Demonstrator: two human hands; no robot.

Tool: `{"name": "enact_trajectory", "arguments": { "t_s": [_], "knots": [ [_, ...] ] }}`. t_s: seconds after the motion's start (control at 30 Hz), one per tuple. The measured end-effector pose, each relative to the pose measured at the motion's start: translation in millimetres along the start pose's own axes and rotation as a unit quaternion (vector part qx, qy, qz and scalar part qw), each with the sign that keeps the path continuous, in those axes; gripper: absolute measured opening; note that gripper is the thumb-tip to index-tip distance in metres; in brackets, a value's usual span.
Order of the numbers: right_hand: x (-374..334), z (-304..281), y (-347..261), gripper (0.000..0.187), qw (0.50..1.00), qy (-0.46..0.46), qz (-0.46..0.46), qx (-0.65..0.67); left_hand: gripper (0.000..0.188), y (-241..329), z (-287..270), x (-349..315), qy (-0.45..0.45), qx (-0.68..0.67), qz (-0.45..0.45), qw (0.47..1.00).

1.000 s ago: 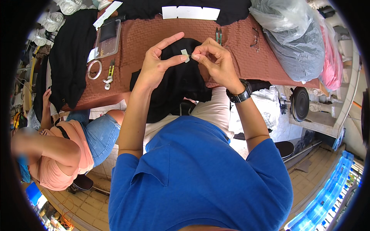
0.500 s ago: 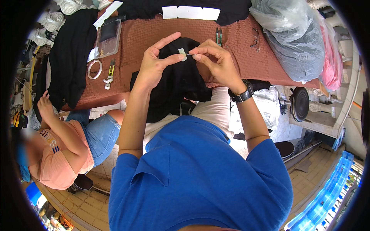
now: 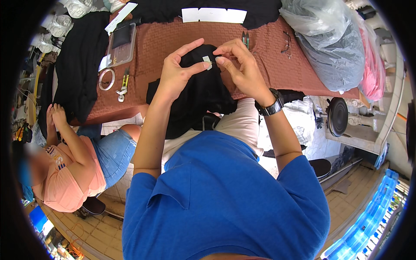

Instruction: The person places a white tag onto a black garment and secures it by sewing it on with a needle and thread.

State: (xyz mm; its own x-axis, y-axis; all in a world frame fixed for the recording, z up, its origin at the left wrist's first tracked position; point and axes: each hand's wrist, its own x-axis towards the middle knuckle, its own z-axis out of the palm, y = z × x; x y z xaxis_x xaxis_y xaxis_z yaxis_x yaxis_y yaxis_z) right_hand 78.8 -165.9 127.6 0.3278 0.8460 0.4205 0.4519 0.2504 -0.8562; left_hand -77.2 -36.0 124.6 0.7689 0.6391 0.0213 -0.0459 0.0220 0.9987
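Note:
Black cloth (image 3: pixel 203 91) hangs over the table's near edge and across my lap. A small white tag (image 3: pixel 207 62) lies on it. My left hand (image 3: pixel 175 71) holds the cloth, its thumb pressing beside the tag, its index finger stretched out; its other fingers are mostly hidden. A thin needle-like piece (image 3: pixel 213 62) sticks out from the tag's right side. My right hand (image 3: pixel 240 69) is close by, thumb tip near that piece and bent index fingertip a little apart from the thumb. Whether the thumb touches the piece is too small to tell.
On the brown-covered table (image 3: pixel 173 34) lie thread snips (image 3: pixel 245 39), glasses (image 3: pixel 287 43), a tape roll (image 3: pixel 106 79), yellow-handled pliers (image 3: pixel 123 84), a clear plastic box (image 3: pixel 123 45) and a white strip (image 3: pixel 214 15). Bulging plastic bags (image 3: pixel 329 47) stand right. A co-worker (image 3: pixel 73 164) sits left, handling black cloth.
My right thumb and index finger have parted from their pinch on the thin piece, the index finger lifting. My left hand shifted slightly right. The co-worker's hands have come together on the black cloth.

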Motion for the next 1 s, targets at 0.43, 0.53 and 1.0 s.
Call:
{"name": "enact_trajectory", "arguments": {
  "t_s": [0.43,0.53,1.0],
  "knots": [
    [13.4,9.1,-7.3,0.01,0.977,-0.012,-0.17,-0.129,0.061,0.0,3.5,5.0,0.023,0.115,0.057,0.991],
    [20.3,5.4,-26.2,0.01,0.982,0.007,-0.156,-0.103,0.058,-3.6,2.9,7.4,0.033,0.094,0.036,0.994],
    [20.7,15.8,10.1,0.011,0.983,-0.057,-0.156,-0.084,0.06,-4.2,-1.9,7.4,0.027,0.106,0.052,0.993]
  ]
}}
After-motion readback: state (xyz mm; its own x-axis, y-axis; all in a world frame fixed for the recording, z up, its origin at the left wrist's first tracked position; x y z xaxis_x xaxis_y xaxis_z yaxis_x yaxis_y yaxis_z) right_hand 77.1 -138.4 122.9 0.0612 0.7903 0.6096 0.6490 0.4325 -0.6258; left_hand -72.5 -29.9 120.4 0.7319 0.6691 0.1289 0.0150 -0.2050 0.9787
